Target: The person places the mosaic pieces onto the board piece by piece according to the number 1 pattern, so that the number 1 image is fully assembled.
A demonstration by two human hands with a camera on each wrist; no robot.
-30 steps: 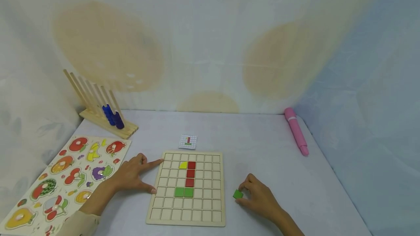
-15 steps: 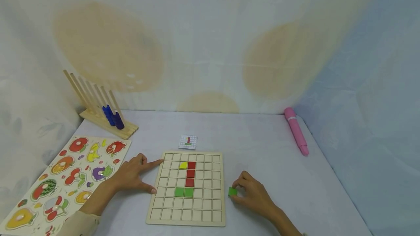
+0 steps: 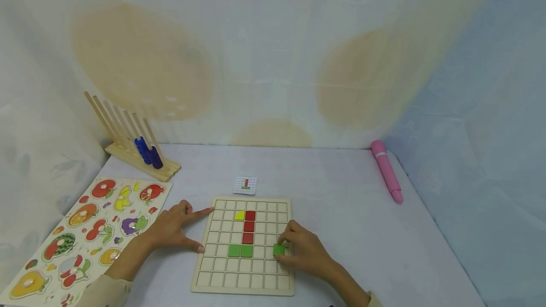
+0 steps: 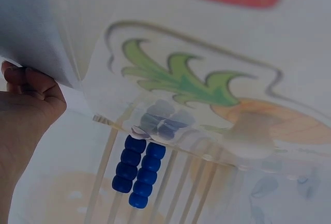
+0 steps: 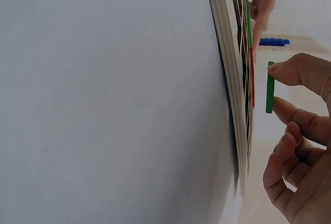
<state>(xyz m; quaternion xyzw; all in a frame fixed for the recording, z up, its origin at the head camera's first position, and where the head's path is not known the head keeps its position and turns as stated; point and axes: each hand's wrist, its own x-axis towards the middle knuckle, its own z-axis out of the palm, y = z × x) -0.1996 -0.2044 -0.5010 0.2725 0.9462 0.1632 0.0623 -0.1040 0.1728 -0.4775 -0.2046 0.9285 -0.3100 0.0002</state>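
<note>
A wooden grid board (image 3: 243, 285) lies flat on the table. Set in its cells are a yellow quarter-round tile (image 3: 240, 215), a column of red tiles (image 3: 249, 226) and two green tiles (image 3: 234, 250) side by side. My right hand (image 3: 308, 251) pinches another green square tile (image 3: 278, 249) between thumb and index finger, over the right part of the board; the right wrist view shows this tile (image 5: 270, 87) held apart from the board's surface. At the board's left edge my left hand (image 3: 172, 227) rests with thumb and index finger spread, their tips touching the rim.
A small pattern card (image 3: 245, 185) lies behind the board. Left of it are a fruit peg puzzle (image 3: 95, 203) and a wooden peg stand (image 3: 141, 161) with blue beads. A pink microphone-shaped object (image 3: 386, 172) lies at the far right, near the wall cloth.
My right hand has carried the green tile leftward, from the table beside the board to over the board's right columns. My left hand has stayed at the board's left edge.
</note>
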